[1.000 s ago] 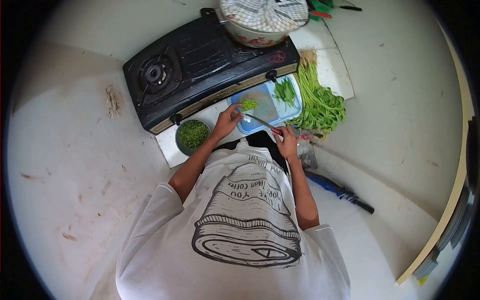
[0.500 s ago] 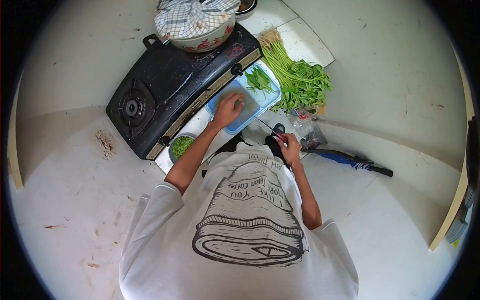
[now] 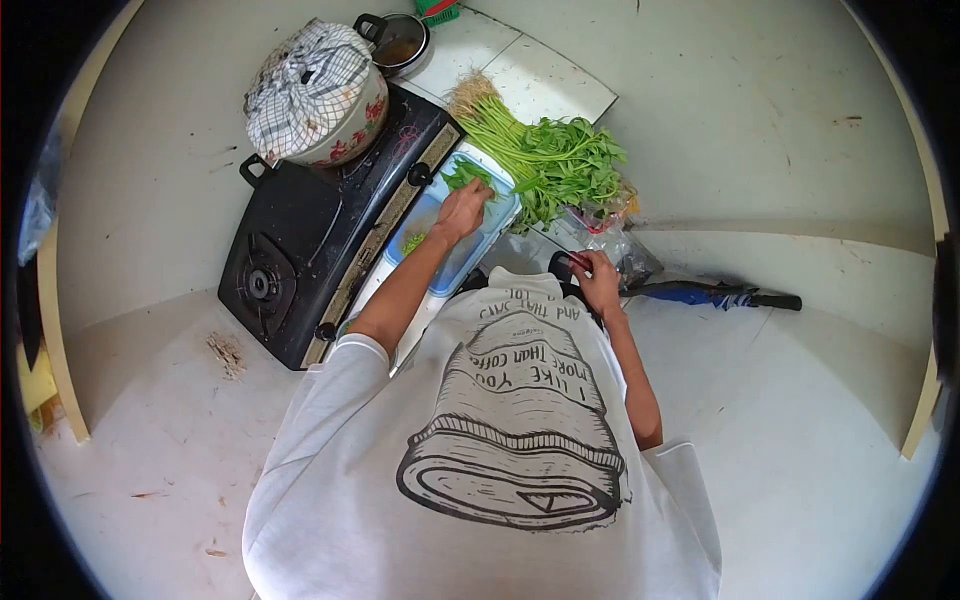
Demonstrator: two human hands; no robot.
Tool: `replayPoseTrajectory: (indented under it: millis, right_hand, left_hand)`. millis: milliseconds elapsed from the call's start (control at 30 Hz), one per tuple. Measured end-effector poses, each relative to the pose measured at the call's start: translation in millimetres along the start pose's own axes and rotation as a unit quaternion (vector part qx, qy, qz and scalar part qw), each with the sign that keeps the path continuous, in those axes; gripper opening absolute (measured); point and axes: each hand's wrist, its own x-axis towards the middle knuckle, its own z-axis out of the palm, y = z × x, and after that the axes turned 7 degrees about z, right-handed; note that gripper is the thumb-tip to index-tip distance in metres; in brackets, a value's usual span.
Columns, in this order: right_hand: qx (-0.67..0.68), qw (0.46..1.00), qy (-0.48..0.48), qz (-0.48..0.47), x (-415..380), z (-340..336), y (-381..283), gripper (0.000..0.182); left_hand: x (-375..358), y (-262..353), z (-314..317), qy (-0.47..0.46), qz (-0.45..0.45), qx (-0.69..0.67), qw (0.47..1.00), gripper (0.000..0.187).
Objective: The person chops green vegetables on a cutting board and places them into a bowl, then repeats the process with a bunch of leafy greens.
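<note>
My left hand reaches over the far end of a light blue plastic tray. Its fingers are bent down onto a small pile of green leaves and seem to pinch some of them; the fingertips are partly hidden. Beside my left forearm, a little heap of chopped greens lies on the tray. My right hand is closed around the red handle of a knife, held just off the tray's near right side. The thin blade points up and left.
A black gas stove carries a flowered pot with a checked cloth over its lid. Behind it stands a small pan. A rooted bundle of leafy greens, a plastic bag and a folded blue umbrella lie rightward.
My left hand has moved from the tray's middle to the leaves at its far end, uncovering the chopped greens. My right hand still holds the knife. The view has shifted.
</note>
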Motion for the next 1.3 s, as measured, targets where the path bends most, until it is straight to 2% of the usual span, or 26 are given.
replayPoseTrajectory:
  millis: [133,233,333,433,633,733,833,933,1033,1133,1300]
  right_hand:
    - [0.016,1.000,0.016,0.004,8.9,3.6,3.2,0.027]
    - [0.027,1.000,0.009,0.008,14.5,9.3,4.4,0.027]
    - [0.027,1.000,0.000,0.009,20.4,15.8,0.9,0.028]
    - [0.029,1.000,-0.012,-0.002,27.0,24.4,1.4,0.029]
    - [0.015,0.999,-0.016,-0.023,35.0,26.0,-0.7,0.031]
    - [0.007,1.000,-0.023,-0.015,36.2,25.9,1.4,0.031]
    - [0.002,1.000,-0.026,-0.008,36.3,25.1,2.6,0.031]
    - [0.001,1.000,-0.027,-0.002,36.8,22.6,1.8,0.031]
    - [-0.007,1.000,-0.020,-0.007,36.2,20.5,0.7,0.031]
    - [-0.009,1.000,-0.016,-0.004,34.5,18.2,-0.3,0.032]
    - [0.003,1.000,-0.016,0.004,31.5,21.1,6.7,0.032]
  left_hand:
    - [0.1,-3.9,3.1,-0.030,0.013,0.029,0.999,0.020]
    - [-3.4,3.1,-2.5,-0.014,-0.033,-0.023,0.999,0.014]
    - [-7.1,-1.1,-6.2,0.071,-0.039,-0.086,0.993,0.015]
    - [-9.9,-2.9,-14.2,0.146,-0.033,-0.080,0.986,0.014]
    - [-7.2,-4.9,-31.8,0.139,-0.135,-0.180,0.964,0.010]
    - [-7.4,-4.6,-32.8,0.137,-0.159,-0.201,0.957,0.010]
    - [-9.2,-9.6,-31.6,0.063,-0.127,-0.184,0.973,0.010]
    - [-11.4,-11.8,-24.2,0.009,-0.006,-0.054,0.998,0.012]
    - [-7.5,-11.7,-14.7,0.012,0.065,-0.005,0.998,0.012]
    - [-4.2,-10.2,-5.4,0.000,0.064,0.051,0.997,0.010]
    - [1.6,-11.1,3.8,0.018,0.067,0.069,0.995,0.015]
